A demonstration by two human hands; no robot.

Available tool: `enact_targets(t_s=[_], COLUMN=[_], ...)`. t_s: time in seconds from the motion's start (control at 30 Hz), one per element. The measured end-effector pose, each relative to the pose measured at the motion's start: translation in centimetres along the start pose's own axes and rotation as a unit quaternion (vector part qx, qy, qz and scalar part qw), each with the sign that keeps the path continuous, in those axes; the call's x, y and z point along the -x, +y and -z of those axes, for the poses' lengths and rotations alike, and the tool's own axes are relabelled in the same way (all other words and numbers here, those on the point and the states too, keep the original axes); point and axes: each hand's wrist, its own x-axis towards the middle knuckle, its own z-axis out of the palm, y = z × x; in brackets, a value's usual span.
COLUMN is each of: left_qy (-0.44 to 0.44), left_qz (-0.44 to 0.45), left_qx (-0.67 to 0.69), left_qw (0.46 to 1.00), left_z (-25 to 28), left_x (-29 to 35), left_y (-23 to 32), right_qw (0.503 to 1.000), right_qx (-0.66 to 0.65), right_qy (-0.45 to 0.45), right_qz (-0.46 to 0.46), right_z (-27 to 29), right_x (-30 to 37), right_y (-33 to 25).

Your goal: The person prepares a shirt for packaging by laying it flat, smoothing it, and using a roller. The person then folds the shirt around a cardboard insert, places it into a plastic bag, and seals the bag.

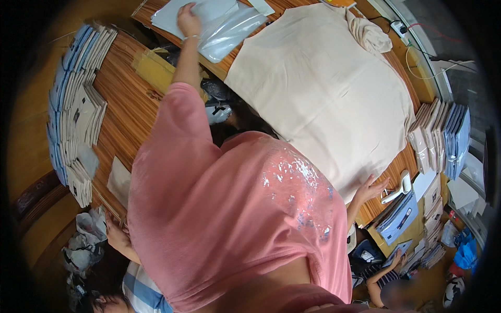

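Cream cloth [318, 99] lies spread over most of the table [404, 161], its bunched part [371, 35] at the far right corner. Near the far left corner, the left grip [188, 20] is at clear plastic bags [229, 35]; cannot tell whether it is closed on one. The right grip [372, 188] is open, fingers spread, beside the cloth's near right edge

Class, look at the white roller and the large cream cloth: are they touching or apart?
Apart. The head view shows a strip of bare wooden table between the white roller and the edge of the cream cloth.
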Motion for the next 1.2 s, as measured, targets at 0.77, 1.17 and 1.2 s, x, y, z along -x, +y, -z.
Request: enact_targets(t_s=[0.77,1.17,1.2], left_qy=[-0.048,-0.355,-0.422], left_qz=[-0.498,-0.159,-0.129], left_qx=[0.121,-0.086,-0.100], left_qw=[0.857,0.917,0.892], left_z=[8.2,-21.5,-22.4], left_x=[0.7,0.5,0.1], left_y=[29.1,15.7,15.3], right_qw=[0.893,0.775,0.769], right_qx=[-0.223,-0.405,-0.400], right_qy=[0.074,-0.321,-0.343], right_qz=[0.385,-0.363,-0.361], right_z=[-0.5,-6.1,-6.2], right_x=[-13.9,-1.5,-1.2], right_y=[-38.0,-18.4,-17.9])
